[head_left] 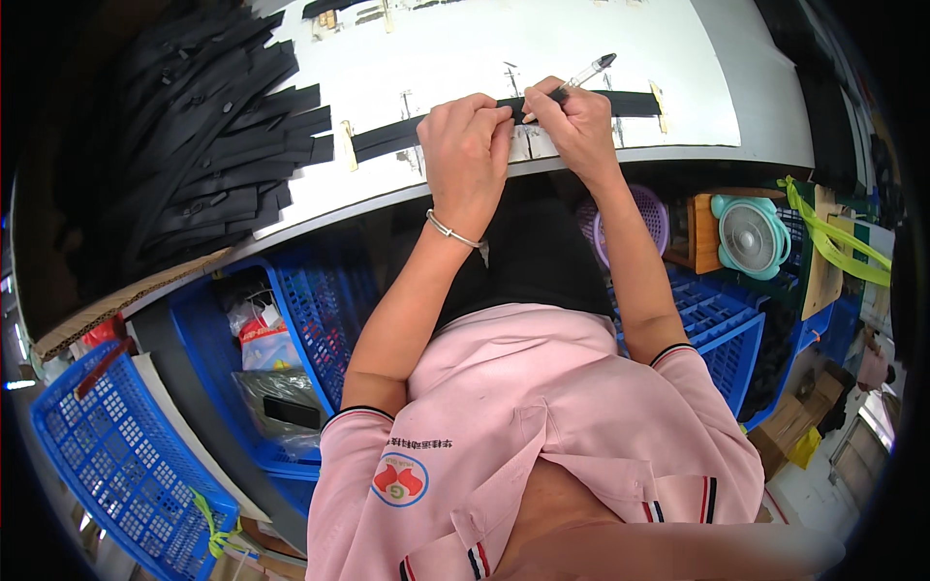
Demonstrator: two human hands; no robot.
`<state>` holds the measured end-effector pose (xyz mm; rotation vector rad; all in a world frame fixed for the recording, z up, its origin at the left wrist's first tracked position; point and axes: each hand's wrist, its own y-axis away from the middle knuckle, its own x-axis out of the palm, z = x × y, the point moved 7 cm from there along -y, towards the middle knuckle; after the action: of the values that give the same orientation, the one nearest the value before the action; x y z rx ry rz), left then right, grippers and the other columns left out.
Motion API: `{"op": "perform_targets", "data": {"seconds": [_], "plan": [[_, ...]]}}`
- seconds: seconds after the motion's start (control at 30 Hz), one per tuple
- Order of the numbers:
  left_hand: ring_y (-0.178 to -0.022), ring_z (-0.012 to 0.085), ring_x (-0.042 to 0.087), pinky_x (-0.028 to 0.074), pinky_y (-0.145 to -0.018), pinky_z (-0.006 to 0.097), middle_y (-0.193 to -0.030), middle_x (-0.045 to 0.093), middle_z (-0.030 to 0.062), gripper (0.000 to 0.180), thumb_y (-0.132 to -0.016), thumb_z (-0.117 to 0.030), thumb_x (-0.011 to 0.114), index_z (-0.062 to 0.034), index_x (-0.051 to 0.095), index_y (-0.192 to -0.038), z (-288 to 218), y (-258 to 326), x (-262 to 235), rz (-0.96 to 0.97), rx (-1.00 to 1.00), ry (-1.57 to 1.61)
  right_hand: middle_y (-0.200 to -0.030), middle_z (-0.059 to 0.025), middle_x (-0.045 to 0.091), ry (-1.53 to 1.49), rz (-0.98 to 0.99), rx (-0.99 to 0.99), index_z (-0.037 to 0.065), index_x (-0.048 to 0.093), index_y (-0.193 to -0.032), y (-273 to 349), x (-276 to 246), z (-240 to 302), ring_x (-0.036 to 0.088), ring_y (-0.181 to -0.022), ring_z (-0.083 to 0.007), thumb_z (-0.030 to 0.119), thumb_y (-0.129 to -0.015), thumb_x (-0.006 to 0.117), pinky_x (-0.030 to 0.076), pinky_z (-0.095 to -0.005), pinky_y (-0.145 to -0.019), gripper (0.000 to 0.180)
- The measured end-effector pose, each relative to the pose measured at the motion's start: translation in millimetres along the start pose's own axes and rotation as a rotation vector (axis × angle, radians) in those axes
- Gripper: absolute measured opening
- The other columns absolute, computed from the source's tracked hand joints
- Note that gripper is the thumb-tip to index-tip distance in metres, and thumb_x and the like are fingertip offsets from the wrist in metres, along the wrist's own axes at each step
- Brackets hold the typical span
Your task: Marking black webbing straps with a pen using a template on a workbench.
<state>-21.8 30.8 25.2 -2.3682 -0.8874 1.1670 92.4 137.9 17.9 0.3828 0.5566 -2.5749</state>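
A long black fabric strip (387,139) lies flat across the white work board (668,48), between two pieces of tan tape. My left hand (466,147) rests on the strip near its middle, its fingers pressed together at the fabric; anything between the fingertips is hidden. Just right of it, my right hand (578,126) grips a pen (591,71), its dark cap end pointing up and away. The pen's tip meets the strip or hovers close above it; which one I cannot tell. Short dark marks on the board (531,145) line both sides of the strip.
Many black strips (223,145) are piled at the table's left. Blue plastic baskets (126,445) stand below on the left, one holding bags and a dark phone-like object. Under the table at right are a purple basket (647,218), a teal fan (751,237) and a blue crate (712,324).
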Motion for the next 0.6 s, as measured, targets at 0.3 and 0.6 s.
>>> {"op": "perform_targets", "data": {"seconds": [0.3,0.6], "plan": [[-0.097,0.0220,0.061,0.042,-0.088,0.036,-0.101,0.070,0.0005,0.012,-0.082,-0.009,0.078,-0.0092,0.076,-0.094,-1,0,3,0.027,0.004,0.000,-0.062,-0.0064,0.064,0.015,0.028,0.025,-0.002,0.068,-0.077,3,-1,-5,0.055,-0.054,-0.0091,0.010,-0.091,0.065,0.044,-0.0263,-0.052,0.019],[-0.098,0.0212,0.062,0.042,-0.089,0.036,-0.103,0.071,0.0013,0.009,-0.086,-0.011,0.077,-0.0097,0.076,-0.095,0,0,1,0.041,0.025,-0.062,-0.077,-0.0013,0.069,-0.168,-0.270,0.081,0.000,0.072,-0.084,0,-91,-16,0.057,-0.067,-0.0053,0.012,-0.096,0.062,0.044,-0.0212,-0.060,0.019]]}}
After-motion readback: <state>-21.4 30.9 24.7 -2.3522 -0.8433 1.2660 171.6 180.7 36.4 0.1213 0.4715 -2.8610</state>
